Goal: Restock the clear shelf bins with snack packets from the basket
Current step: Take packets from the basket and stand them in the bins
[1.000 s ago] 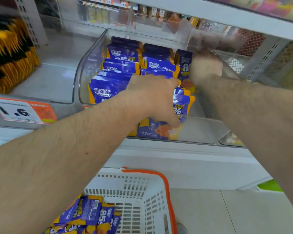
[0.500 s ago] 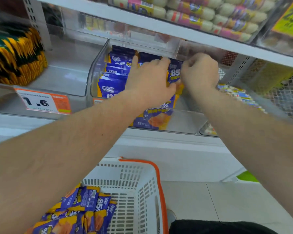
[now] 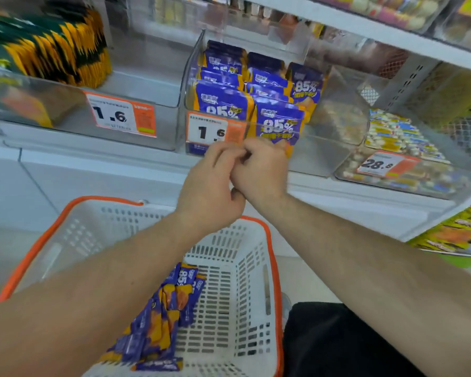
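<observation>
White plastic basket (image 3: 245, 268) at frame bottom, purple snack packets (image 3: 158, 322) left inside. My left hand (image 3: 210, 191) and right hand (image 3: 259, 172) pulled back from bin to centre frame, knuckles touching, fingers curled; can't tell if anything pinched. Placement looks done; next grab from basket. Beyond: clear bin (image 3: 335, 123) stacked with packets, price tag (image 3: 215, 131) on front. White shelf ledge (image 3: 98, 161), store aisle.

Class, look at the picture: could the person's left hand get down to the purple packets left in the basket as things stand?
Probably yes. The left hand is by the bin front, touching the right hand, apparently holding nothing. The purple packets lie uncovered in the open-topped basket directly beneath its forearm.
</observation>
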`<state>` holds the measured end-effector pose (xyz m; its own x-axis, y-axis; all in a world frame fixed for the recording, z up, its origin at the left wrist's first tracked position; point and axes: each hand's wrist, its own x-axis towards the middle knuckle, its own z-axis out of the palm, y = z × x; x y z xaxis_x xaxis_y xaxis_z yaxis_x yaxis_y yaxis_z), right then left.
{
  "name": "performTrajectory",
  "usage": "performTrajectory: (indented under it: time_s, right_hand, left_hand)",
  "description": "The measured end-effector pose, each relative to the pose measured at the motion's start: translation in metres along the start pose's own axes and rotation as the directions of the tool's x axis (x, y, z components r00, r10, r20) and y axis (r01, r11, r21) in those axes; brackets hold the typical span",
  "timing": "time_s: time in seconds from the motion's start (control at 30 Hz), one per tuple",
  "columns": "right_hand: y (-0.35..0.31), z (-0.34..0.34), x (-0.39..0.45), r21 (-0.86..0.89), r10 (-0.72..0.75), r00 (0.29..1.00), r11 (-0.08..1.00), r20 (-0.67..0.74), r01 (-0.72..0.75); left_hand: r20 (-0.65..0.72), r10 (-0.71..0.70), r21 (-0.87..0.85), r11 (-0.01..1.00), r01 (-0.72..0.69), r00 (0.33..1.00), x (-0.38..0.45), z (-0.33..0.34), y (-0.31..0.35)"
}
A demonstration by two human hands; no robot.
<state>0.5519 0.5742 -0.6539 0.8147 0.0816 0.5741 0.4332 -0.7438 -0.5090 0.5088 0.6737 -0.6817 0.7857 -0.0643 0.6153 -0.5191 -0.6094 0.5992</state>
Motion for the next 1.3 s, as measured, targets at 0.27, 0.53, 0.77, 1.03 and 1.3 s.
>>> performTrajectory:
  time_s: [0.27,0.53,0.77,1.03,1.3]
  right_hand:
    - [0.006,0.075,-0.054,-0.015,0.032,0.923,0.999,0.383,-0.028]
    - [0.051,0.177,-0.134,-0.324,0.382,0.379,0.922,0.843,-0.210]
    - [0.081,0.223,-0.216,-0.537,0.650,0.024,0.647,0.759,-0.542]
    - [0.074,0.227,-0.276,-0.554,0.717,-0.216,0.276,0.663,-0.785]
    - [0.085,0.178,-0.226,-0.597,0.716,-0.085,0.504,0.693,-0.624]
  left_hand:
    - [0.173,-0.268,0.021,0.963,0.269,0.948,-0.072,-0.010,-0.062]
    - [0.284,-0.730,0.243,0.682,0.690,0.621,-0.142,-0.033,-0.131]
    - [0.286,-0.833,0.306,0.548,0.778,0.474,-0.171,-0.047,-0.161]
    - [0.350,-0.855,0.324,0.494,0.807,0.383,-0.184,-0.043,-0.161]
    - [0.397,-0.848,0.329,0.487,0.809,0.350,-0.185,-0.040,-0.146]
